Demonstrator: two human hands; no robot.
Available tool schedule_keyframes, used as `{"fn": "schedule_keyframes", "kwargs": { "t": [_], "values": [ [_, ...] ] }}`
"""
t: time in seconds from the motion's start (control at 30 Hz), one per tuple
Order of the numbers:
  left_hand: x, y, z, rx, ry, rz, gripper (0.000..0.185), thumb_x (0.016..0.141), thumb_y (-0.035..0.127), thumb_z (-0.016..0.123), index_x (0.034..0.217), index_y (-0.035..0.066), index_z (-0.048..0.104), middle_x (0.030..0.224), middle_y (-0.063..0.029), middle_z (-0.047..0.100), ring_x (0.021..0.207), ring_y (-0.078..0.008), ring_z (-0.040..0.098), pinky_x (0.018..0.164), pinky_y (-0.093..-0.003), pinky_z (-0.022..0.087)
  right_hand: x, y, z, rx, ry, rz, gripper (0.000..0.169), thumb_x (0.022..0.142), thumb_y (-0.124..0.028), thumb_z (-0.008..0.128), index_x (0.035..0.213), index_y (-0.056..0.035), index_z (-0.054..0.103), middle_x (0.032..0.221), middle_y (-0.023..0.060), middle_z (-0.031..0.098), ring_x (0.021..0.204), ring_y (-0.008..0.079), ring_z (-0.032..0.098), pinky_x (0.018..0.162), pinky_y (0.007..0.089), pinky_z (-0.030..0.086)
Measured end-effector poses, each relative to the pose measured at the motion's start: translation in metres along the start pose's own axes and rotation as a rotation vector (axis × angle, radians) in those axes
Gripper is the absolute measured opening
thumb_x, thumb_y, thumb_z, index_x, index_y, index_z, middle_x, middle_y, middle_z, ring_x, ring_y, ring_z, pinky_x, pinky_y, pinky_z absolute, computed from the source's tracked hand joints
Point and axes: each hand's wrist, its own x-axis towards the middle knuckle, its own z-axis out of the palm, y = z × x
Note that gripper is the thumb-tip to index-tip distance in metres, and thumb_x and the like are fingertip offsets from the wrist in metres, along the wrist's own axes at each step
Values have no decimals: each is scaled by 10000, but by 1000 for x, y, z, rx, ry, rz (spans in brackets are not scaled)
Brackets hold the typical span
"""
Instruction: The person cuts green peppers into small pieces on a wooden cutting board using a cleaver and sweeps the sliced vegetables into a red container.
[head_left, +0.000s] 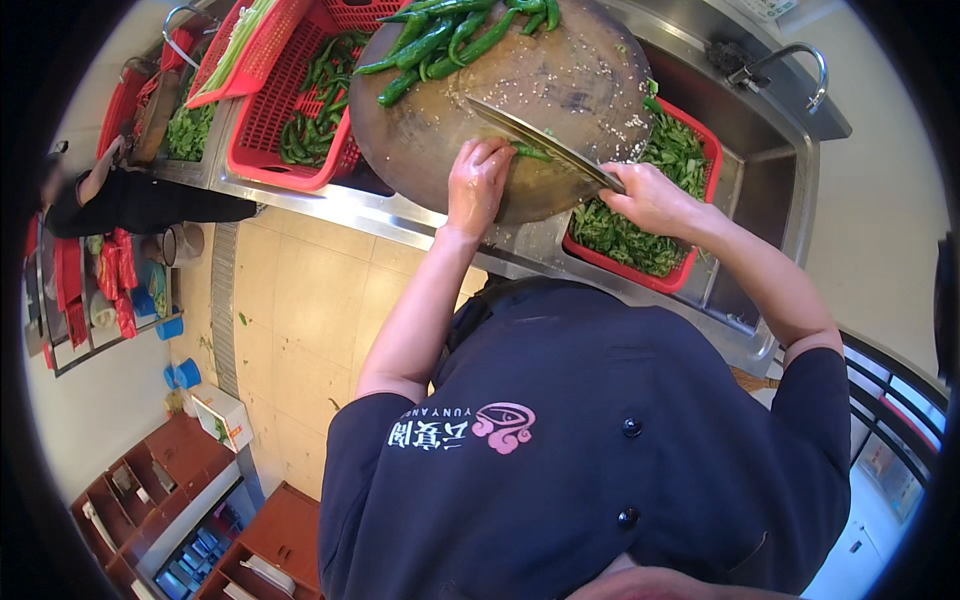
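My left hand (478, 184) pinches a green chili pepper (531, 151) against a round wooden chopping block (416, 150). In my right hand (652, 196) is the handle of a cleaver (544, 142). Its blade slants across the block, edge hidden, close beside the pepper's exposed end; whether they touch I cannot tell. Whole green chili peppers (442, 45) are heaped at the block's far left. Pale seeds (600, 97) are scattered over its right half. Below my right wrist, a red plastic basket (670, 283) holds cut green pepper pieces (626, 240), partly hidden by the block and my arm.
Left of the block, a red basket (289, 178) contains more peppers, and another (259, 79) holds long green stalks. A stainless-steel sink (757, 187) with a faucet (795, 52) lies right. Another person (142, 202) stands at the far left beside the counter.
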Motion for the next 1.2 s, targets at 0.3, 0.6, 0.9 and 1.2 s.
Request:
{"fn": "schedule_keyframes", "kwargs": {
  "t": [0.3,0.6,0.9,1.2],
  "values": [
    [-1,2,0,36,31,3,175,758,-8,694,928,37,702,980,-98,657,917,-297,612,795,-375,525,9,-6,10,-117,82,-183,307,884,-114,541,1141,42,607,837,296,644,790,430,645,741,477,510],
    [-11,-4,-3,-37,57,-48,149,765,-10,688,909,27,695,985,-109,657,928,-310,615,789,-385,530,3,-22,-17,-168,-89,-86,269,890,-145,547,1086,32,602,778,251,632,739,385,633,711,449,489],
    [-14,-26,-39,-35,-44,-62,144,788,28,688,931,36,709,985,-91,676,930,-298,616,799,-366,520,30,-25,5,-80,-32,-8,354,877,-138,549,1178,39,603,907,308,652,918,415,654,821,456,503],
    [-22,-32,-37,-30,-66,50,133,779,22,692,909,43,705,975,-70,671,920,-281,610,798,-367,527,1,-42,-5,-163,-104,-75,332,883,-129,556,1176,22,590,710,236,608,661,341,608,669,421,483]
  ]
}}
